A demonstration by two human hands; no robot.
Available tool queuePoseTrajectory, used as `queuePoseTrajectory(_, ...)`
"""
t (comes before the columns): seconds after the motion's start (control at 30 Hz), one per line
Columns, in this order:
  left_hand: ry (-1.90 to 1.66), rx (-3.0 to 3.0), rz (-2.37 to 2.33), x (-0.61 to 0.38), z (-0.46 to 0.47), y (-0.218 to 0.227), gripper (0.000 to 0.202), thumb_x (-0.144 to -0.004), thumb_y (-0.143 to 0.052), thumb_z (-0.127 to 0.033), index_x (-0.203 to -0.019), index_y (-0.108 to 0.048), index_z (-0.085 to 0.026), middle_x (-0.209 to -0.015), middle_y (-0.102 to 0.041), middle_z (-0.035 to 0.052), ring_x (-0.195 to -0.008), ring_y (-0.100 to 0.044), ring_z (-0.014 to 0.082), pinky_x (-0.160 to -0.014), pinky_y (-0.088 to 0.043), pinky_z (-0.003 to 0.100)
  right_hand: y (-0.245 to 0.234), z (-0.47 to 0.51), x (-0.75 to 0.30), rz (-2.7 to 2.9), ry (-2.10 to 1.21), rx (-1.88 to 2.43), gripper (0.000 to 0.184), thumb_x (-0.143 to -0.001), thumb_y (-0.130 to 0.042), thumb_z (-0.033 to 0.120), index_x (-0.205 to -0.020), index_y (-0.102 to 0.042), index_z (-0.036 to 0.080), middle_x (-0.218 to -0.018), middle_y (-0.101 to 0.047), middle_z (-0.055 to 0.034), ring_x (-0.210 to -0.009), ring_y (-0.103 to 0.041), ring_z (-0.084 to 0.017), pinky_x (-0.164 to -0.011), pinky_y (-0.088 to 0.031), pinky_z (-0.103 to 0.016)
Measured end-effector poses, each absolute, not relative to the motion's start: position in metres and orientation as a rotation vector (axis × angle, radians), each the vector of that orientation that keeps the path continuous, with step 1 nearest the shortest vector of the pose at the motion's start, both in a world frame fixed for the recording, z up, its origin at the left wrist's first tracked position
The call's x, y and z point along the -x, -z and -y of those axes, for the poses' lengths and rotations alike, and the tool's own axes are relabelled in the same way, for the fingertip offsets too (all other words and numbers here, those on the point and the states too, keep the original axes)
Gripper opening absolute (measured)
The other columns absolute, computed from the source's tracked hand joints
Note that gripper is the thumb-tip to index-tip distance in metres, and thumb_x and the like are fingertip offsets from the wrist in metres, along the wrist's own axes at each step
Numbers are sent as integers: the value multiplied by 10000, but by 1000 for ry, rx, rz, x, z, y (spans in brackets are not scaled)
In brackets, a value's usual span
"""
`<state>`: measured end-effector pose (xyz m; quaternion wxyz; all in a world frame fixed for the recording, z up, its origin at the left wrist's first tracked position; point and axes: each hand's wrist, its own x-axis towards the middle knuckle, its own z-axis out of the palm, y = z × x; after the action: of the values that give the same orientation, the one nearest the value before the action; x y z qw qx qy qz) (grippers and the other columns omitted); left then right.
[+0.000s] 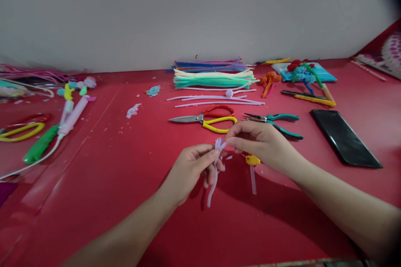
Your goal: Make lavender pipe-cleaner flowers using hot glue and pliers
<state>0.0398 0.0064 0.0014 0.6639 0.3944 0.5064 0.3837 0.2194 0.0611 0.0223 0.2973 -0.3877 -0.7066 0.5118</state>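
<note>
Between thumb and fingers, my left hand [196,162] grips a lilac pipe-cleaner flower [218,144]; its stem [212,192] hangs down below the fingers. The fingertips of my right hand [257,142] are closed on a petal at the flower's upper right. Just beyond the hands lie scissors [203,119] with one red and one yellow handle loop, their blades pointing left. Teal-handled pliers [275,121] rest behind my right hand, which partly covers them. Below that hand is a small yellow piece with a translucent strip [253,175].
Bundled pipe cleaners [214,79] and loose lilac ones [219,102] lie at the back of the red table. A black phone [346,137] is on the right. Leftward are a corded pink tool [73,114], a green-handled tool [40,144], more scissors [25,131] and fluff scraps [133,110].
</note>
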Motion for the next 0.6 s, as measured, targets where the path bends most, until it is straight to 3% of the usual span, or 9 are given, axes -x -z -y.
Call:
queuePoseTrajectory(0.27,-786,-1033,-1201,-39,-5,3,279,-873,-525,-341,-688,-617,-155,-437,-514,-29,-359,-413,62,-392,-304,176,-28,-62,-220,2077,-1226,1045,99,-849,-532,196,-775,-592,169,-716,-593,20,-616,-521,-84,-533,-393,-188)
queuePoseTrajectory(0.6,-774,-1058,-1195,-39,-5,2,287,-869,-532,-353,-677,-617,-157,-414,-507,-32,-359,-407,70,-410,-316,187,-27,-60,-221,2239,-880,973,65,-846,-569,191,-799,-612,173,-747,-605,0,-661,-525,-104,-610,-407,-225)
